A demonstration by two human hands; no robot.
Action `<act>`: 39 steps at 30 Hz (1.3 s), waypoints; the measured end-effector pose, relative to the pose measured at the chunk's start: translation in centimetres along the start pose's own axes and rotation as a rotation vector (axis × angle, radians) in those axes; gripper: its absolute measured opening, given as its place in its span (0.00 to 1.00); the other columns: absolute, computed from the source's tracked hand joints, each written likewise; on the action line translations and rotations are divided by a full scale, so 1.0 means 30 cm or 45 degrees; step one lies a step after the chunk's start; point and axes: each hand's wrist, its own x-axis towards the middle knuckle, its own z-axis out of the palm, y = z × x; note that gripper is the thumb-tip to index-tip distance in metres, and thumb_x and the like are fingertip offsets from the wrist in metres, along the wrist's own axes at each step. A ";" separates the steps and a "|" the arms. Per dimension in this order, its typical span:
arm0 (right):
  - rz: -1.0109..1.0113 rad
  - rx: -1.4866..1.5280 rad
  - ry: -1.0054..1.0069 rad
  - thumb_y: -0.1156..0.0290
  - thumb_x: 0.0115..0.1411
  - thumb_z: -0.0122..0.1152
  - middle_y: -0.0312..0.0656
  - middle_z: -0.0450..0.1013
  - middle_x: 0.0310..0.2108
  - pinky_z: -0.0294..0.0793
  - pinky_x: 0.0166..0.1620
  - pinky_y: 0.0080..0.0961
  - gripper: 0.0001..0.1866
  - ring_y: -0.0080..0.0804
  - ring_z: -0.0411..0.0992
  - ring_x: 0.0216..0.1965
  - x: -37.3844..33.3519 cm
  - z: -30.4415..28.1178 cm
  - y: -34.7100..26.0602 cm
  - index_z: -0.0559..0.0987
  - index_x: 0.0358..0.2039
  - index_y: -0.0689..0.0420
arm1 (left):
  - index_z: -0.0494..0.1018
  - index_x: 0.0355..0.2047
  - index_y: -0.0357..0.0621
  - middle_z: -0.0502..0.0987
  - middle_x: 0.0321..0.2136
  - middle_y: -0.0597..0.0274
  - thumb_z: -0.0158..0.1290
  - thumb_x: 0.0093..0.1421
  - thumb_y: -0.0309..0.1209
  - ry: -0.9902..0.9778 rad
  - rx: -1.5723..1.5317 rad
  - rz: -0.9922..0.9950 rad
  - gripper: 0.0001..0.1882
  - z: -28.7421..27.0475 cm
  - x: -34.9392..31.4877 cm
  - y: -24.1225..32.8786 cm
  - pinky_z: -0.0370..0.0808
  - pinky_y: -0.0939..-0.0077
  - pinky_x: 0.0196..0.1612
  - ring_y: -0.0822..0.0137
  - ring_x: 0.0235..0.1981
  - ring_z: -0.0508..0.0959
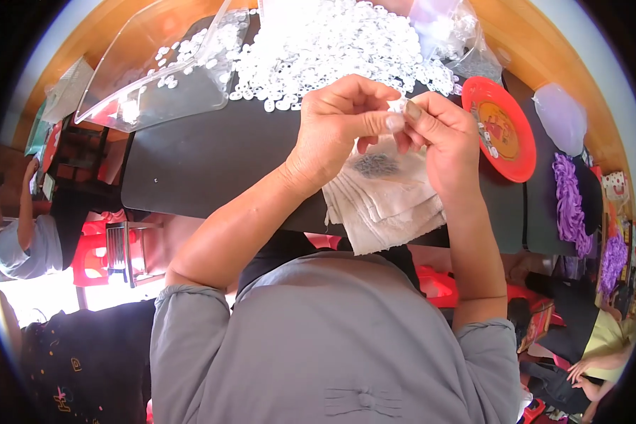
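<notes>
Over the table's front part my two hands meet at the fingertips. My right hand (pixel 449 134) is closed, pinching a small white plastic piece (pixel 398 105) between thumb and finger. From the other side my left hand (pixel 339 124) has its thumb and curled index finger right at that piece; whether it grips the piece or something tiny is hidden. Below the hands lies a folded beige cloth (pixel 360 219) with a small heap of thin dark grey bits (pixel 376 166) on it. Just beyond them spreads a large pile of white round pieces (pixel 332 53).
A clear plastic bin (pixel 155 116) with scattered white pieces stands left. On the right are a red plate (pixel 523 159) holding a few pieces, plastic bags (pixel 459 35), and purple strips (pixel 571 201) at the dark table's (pixel 198 162) edge. Other people sit at both sides.
</notes>
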 end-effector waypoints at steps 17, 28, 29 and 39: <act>-0.181 -0.340 0.163 0.69 0.64 0.56 0.34 0.69 0.21 0.61 0.29 0.15 0.10 0.18 0.64 0.24 -0.012 0.039 0.018 0.76 0.30 0.63 | 0.74 0.29 0.37 0.74 0.20 0.67 0.54 0.59 0.29 0.127 0.275 -0.098 0.06 0.014 -0.019 -0.002 0.64 0.86 0.19 0.80 0.18 0.70; -0.303 -0.513 0.228 0.70 0.63 0.57 0.34 0.68 0.21 0.62 0.30 0.14 0.10 0.18 0.63 0.23 -0.032 0.049 0.018 0.76 0.29 0.65 | 0.73 0.28 0.37 0.70 0.17 0.69 0.52 0.57 0.28 0.059 0.303 0.003 0.06 -0.017 -0.027 -0.002 0.62 0.86 0.18 0.80 0.16 0.66; -0.305 -0.516 0.230 0.70 0.63 0.57 0.34 0.68 0.21 0.62 0.30 0.14 0.10 0.18 0.63 0.23 -0.027 0.032 0.014 0.76 0.29 0.65 | 0.73 0.28 0.37 0.69 0.16 0.68 0.52 0.57 0.28 0.073 0.291 0.040 0.06 -0.020 -0.022 0.001 0.62 0.86 0.18 0.80 0.16 0.66; -0.189 -0.344 0.203 0.71 0.62 0.58 0.33 0.65 0.18 0.63 0.28 0.18 0.10 0.21 0.64 0.21 -0.002 0.008 0.008 0.77 0.31 0.67 | 0.71 0.27 0.36 0.70 0.18 0.68 0.51 0.55 0.27 0.106 0.232 -0.087 0.06 -0.004 -0.012 0.019 0.66 0.84 0.22 0.80 0.18 0.67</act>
